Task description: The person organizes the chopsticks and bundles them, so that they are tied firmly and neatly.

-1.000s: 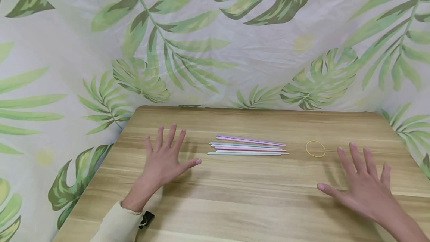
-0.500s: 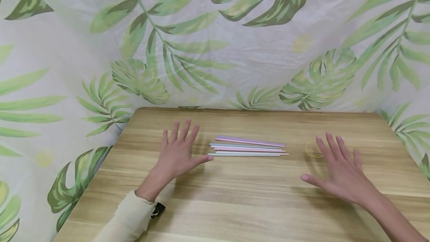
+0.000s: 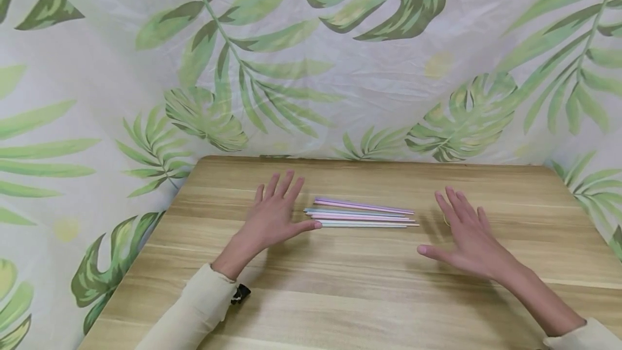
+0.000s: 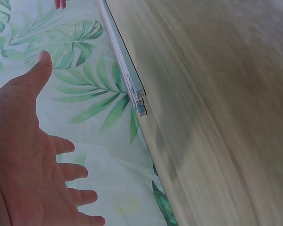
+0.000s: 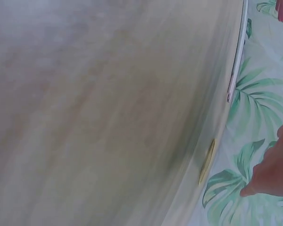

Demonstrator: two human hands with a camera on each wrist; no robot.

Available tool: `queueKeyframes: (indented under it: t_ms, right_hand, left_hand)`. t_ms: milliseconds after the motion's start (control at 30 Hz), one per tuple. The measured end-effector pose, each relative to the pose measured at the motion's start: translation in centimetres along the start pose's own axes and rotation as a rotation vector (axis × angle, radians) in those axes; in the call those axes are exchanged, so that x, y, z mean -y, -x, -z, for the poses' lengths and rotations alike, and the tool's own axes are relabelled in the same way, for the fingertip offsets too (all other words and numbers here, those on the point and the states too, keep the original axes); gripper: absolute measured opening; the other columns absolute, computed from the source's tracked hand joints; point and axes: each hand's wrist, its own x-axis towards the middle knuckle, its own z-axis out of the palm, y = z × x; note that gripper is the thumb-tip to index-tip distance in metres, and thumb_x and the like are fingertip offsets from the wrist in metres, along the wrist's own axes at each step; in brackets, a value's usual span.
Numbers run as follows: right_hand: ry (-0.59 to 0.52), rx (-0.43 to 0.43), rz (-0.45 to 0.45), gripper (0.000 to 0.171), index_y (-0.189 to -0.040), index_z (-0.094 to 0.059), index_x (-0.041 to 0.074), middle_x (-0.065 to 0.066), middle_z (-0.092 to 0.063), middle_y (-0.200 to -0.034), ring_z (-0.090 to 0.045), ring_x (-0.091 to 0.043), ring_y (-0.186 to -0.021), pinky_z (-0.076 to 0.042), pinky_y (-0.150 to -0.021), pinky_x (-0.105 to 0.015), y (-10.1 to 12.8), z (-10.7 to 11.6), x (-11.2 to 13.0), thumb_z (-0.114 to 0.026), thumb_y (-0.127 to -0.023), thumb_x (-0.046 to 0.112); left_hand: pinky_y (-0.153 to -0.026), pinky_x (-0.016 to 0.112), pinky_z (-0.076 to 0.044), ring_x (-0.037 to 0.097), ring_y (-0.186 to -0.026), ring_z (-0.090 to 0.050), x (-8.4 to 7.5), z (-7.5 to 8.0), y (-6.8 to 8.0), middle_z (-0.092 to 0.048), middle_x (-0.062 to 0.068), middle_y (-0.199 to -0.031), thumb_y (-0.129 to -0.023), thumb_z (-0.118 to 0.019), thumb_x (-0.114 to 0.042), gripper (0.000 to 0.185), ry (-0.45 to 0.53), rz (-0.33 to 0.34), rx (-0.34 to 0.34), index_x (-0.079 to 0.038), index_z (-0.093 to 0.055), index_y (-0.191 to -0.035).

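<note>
Long thin sticks in purple, pink, blue and white lie side by side on the wooden table. My left hand hovers at their left ends, fingers spread, its thumb overlapping the nearest white stick in the head view. In the left wrist view the stick ends show beyond the spread left hand. My right hand is held over the table to the right of the sticks, fingers extended, holding nothing. Its fingers mostly hide a yellow rubber band, which the right wrist view shows as a flat loop on the table.
The wooden table reaches back to a leaf-patterned cloth that hangs behind it and at both sides. A small black clip-like object sits at the left sleeve's cuff.
Both hands have moved inward, the left to the right and the right to the left, toward the sticks. The right fingers now cover most of the rubber band. The sticks lie as before.
</note>
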Motion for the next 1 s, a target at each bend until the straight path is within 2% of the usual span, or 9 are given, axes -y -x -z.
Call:
queueKeyframes:
  t_ms: [267, 533, 767, 1000]
  right_hand:
    - [-0.065, -0.001, 0.027, 0.123, -0.173, -0.008, 0.010, -0.022, -0.002, -0.180, -0.002, -0.049, -0.166, -0.005, -0.124, -0.079, -1.6, -0.5, 0.2, -0.082, -0.088, 0.059]
    - [-0.109, 0.008, 0.069, 0.123, -0.173, -0.014, 0.013, -0.019, -0.013, -0.180, -0.015, -0.049, -0.164, -0.027, -0.120, -0.077, -3.4, -1.2, 0.3, -0.086, -0.085, 0.058]
    - [-0.146, 0.052, 0.115, 0.119, -0.172, -0.022, 0.012, -0.020, -0.025, -0.177, -0.026, -0.049, -0.161, -0.029, -0.122, -0.071, -4.4, -1.6, 0.5, -0.087, -0.084, 0.059]
    - [-0.152, 0.052, 0.117, 0.114, -0.169, -0.029, 0.009, -0.021, -0.035, -0.173, -0.035, -0.049, -0.157, -0.034, -0.121, -0.070, -5.3, -2.1, 0.4, -0.088, -0.084, 0.057]
  left_hand:
    - [-0.128, 0.073, -0.016, 0.046, -0.166, -0.012, -0.7, -0.3, -1.2, -0.015, 0.016, -0.180, -0.088, -0.072, -0.074, 0.114, 0.091, -0.115, 0.029, -0.016, -0.022, -0.172]
    - [-0.129, 0.065, -0.024, 0.047, -0.162, -0.025, -0.5, -1.1, -2.5, -0.026, 0.019, -0.177, -0.089, -0.080, -0.063, 0.110, 0.171, -0.226, 0.021, -0.011, -0.027, -0.171]
    - [-0.129, 0.057, -0.031, 0.038, -0.163, -0.029, -0.4, -1.9, -3.3, -0.028, 0.015, -0.177, -0.088, -0.083, -0.058, 0.110, 0.309, -0.225, 0.090, -0.011, -0.027, -0.171]
    - [-0.128, 0.054, -0.034, 0.035, -0.160, -0.037, -0.3, -2.5, -4.2, -0.038, 0.013, -0.172, -0.087, -0.085, -0.057, 0.105, 0.354, -0.224, 0.118, -0.013, -0.034, -0.169]
